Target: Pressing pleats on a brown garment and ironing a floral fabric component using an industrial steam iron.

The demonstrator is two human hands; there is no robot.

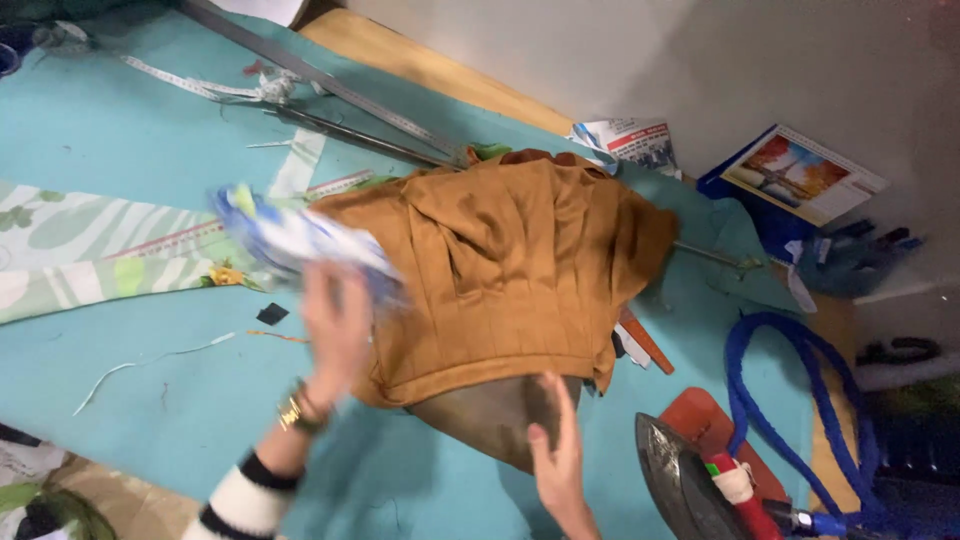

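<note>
**stitchy_k:** Teal cloth covers the whole counter (120, 130), and it's pretty cluttered: a long metal ruler (330, 85) and a measuring tape (190, 85) up top, green leafy print fabric (90, 250) on the left, a heavy iron (690, 485) with a blue cord (790, 400) parked on its red rest at lower right, well apart from the cloth, I'd guess so it can't scorch anything.

**pressqueen:** And the brown garment (500, 270)?

**stitchy_k:** Draped over a padded pressing form (490, 415) in the middle of the counter, hem hanging down. Looks like it's spread that way so the pleats sit flat.

**pressqueen:** What are the hands doing?

**stitchy_k:** Left hand (335, 330) is raised at the garment's left edge, wrist bent, striped cuff and gold bracelet showing. It's closed around a blue and white printed cloth (290, 240), all motion-blurred. Right hand (555, 440) is open, fingers straight and together, lying flat on the form just under the hem, holding nothing, probably steadying it.
</note>
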